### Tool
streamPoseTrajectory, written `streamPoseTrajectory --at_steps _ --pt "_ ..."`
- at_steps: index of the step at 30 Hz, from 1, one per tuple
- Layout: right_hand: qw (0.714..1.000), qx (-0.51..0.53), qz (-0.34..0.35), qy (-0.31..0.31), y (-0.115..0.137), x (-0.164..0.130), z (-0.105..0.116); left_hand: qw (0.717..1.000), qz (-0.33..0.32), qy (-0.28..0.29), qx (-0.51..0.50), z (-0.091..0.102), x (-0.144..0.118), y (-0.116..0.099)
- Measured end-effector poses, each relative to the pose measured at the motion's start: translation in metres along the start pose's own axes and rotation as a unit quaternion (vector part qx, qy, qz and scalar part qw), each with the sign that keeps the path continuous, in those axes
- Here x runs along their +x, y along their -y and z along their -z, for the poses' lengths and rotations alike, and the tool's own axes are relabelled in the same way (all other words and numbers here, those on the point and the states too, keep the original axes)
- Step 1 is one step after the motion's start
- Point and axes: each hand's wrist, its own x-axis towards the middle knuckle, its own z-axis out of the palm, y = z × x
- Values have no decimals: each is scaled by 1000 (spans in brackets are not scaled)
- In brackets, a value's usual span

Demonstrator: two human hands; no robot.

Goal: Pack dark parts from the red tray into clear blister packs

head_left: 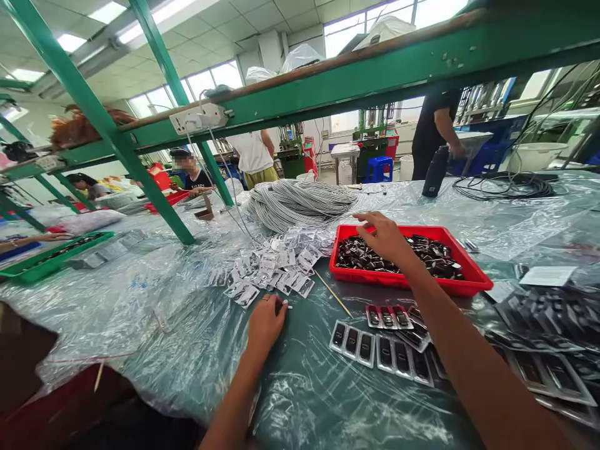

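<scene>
My left hand [267, 320] rests on the plastic-covered table, fingers curled together. A small dark item with a pale tip shows at its fingertips, too small to name. Just beyond it lies a heap of small printed plastic packets [276, 267]. My right hand [383, 236] hovers over a red tray [469, 289] filled with small black parts with metal bits [434, 253]; its fingers are apart and I see nothing in them. Nearer me are clear blister packs with black pieces [365, 345] and a few red-topped packs [387, 317]. A thin wooden stick [334, 295] lies between my hands.
A coil of grey cable [302, 203] lies behind the packets. At right are stacked packs [548, 319], a dark bottle [435, 172] and black cable [510, 186]. A green shelf frame [154, 181] crosses above the table. Other people work farther back; a green tray [56, 257] is at left.
</scene>
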Motion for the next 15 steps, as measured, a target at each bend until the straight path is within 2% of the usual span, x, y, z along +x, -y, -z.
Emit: streamPoseTrajectory --at_steps 2,4,6,9,10,12,15 --pt "1000 -2 1 -1 5 1 1 998 -7 -18 -63 2 -2 2" --pt "999 -8 10 35 19 -2 -2 990 -2 -39 -133 4 -6 2" --pt "991 0 57 121 42 -11 -10 977 13 -41 -210 8 -7 -4" --pt "944 0 198 262 83 -35 -29 943 38 3 -331 13 -4 -22" --pt "932 -32 232 276 94 -43 -36 927 42 25 -372 15 -1 -29" --pt "921 -116 257 270 109 -56 -50 892 41 63 -445 20 4 -43" --pt "906 -187 278 258 112 -60 -58 860 25 102 -499 28 11 -60"
